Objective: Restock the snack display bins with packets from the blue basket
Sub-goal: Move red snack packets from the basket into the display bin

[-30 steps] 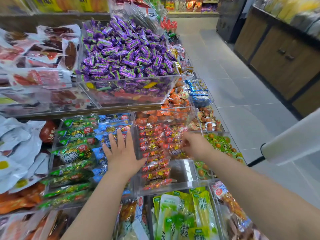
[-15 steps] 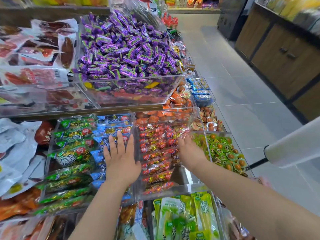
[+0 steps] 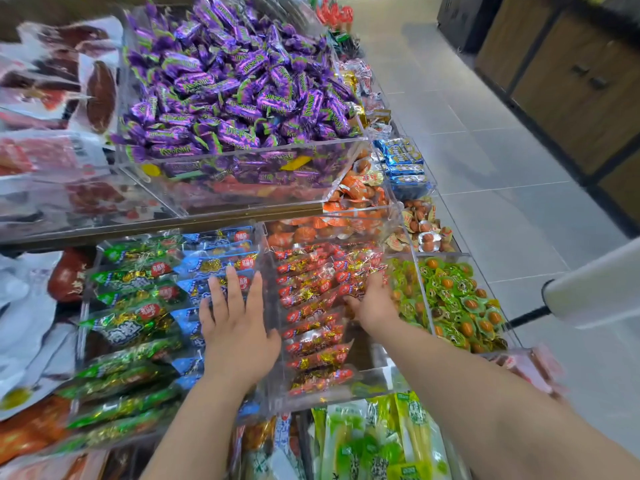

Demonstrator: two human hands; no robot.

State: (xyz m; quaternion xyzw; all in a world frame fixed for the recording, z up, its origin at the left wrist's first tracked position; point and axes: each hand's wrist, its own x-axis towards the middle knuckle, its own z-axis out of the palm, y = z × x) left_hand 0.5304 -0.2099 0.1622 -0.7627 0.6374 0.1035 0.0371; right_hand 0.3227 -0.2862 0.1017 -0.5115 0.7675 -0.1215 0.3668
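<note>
- Display: I see tiered clear acrylic bins (image 3: pixel 377 375) filling the frame. The upper tier holds a heap of purple-wrapped candies (image 3: pixel 235 84); the lower tier holds rows of packets side by side.
- Lower tier, left to right: green packets (image 3: pixel 128 327), blue packets (image 3: pixel 221 261), red packets (image 3: pixel 311 306), then a bin of green-wrapped round snacks (image 3: pixel 453 306). Orange packets (image 3: pixel 356 192) sit behind the red ones.
- Left arm: I see the forearm rising from the bottom edge, extended forward. The left hand (image 3: pixel 235 327) lies palm down, flat on the blue packets, at the divider next to the red bin. Its fingers (image 3: pixel 235 285) are straight and slightly spread; they clasp nothing.
- Right arm: the forearm crosses from the lower right corner toward the centre. The right hand (image 3: pixel 374 303) is in the red bin at its right-hand side, palm down, pressed against the red packets. Its fingertips are hidden among the wrappers, so I cannot tell whether they are closed on a packet.
- Blue basket: not in view.
- A pale cylindrical handle (image 3: pixel 595 289) juts in at the right edge, over the tiled floor (image 3: pixel 485 140).
</note>
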